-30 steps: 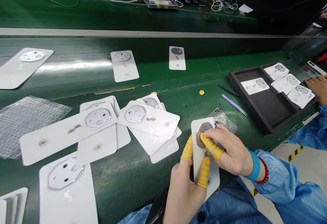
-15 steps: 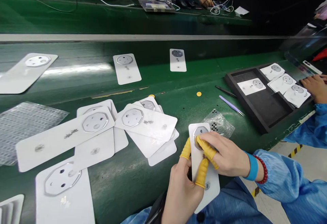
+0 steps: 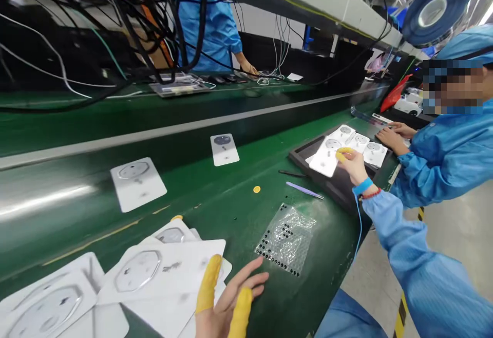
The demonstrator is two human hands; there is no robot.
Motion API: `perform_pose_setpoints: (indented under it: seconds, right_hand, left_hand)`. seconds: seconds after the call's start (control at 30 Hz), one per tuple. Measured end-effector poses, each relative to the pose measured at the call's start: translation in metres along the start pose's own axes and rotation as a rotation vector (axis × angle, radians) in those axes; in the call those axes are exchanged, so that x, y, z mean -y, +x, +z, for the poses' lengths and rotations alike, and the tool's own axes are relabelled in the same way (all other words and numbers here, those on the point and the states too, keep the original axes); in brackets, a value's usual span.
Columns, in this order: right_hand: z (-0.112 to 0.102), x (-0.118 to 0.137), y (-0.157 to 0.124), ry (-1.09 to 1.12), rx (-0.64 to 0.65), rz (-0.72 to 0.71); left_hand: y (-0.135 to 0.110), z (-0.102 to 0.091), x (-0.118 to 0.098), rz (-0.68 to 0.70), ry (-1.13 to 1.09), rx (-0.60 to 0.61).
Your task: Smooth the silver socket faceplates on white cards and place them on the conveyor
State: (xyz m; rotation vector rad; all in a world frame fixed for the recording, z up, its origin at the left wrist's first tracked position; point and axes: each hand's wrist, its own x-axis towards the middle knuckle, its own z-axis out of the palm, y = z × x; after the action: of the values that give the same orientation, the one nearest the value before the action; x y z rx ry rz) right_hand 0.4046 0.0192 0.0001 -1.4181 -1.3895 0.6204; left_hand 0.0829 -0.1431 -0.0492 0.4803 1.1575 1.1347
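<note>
My right hand (image 3: pixel 351 164), with a yellow finger cot and a blue wrist strap, is stretched out to the right and grips a white back cover (image 3: pixel 327 157) over the black tray (image 3: pixel 304 155). My left hand (image 3: pixel 227 302) hovers open near the bottom edge, fingers spread, yellow cots on two fingers. It is just above the pile of white back covers (image 3: pixel 162 271) on the green bench. A clear film sheet with small black dots (image 3: pixel 287 238) lies to the right of my left hand.
More white covers (image 3: pixel 360 143) sit in the tray, where a co-worker's hands (image 3: pixel 393 136) in blue sleeves rest. Two covers (image 3: pixel 137 183) ride the conveyor belt. Purple tweezers (image 3: pixel 306 190), a dark tool (image 3: pixel 292 173) and a yellow disc (image 3: pixel 257 189) lie on the bench. Another person stands behind.
My right hand has carried the white cover from in front of me out to the black tray. My left hand let go of it and opened. The camera view swung up and right.
</note>
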Motion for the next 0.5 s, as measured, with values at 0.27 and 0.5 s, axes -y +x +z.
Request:
perform_pose_setpoints:
  seconds: [0.27,0.5]
  right_hand:
    - [0.018,0.006,0.054,-0.305,0.120,0.000]
    - [0.223,0.077,0.082,-0.588,0.398,0.140]
  left_hand:
    - [-0.023,0.018,0.016,0.529,0.107,-0.077]
    - [-0.015,0.019,0.020,0.606,0.154,-0.208]
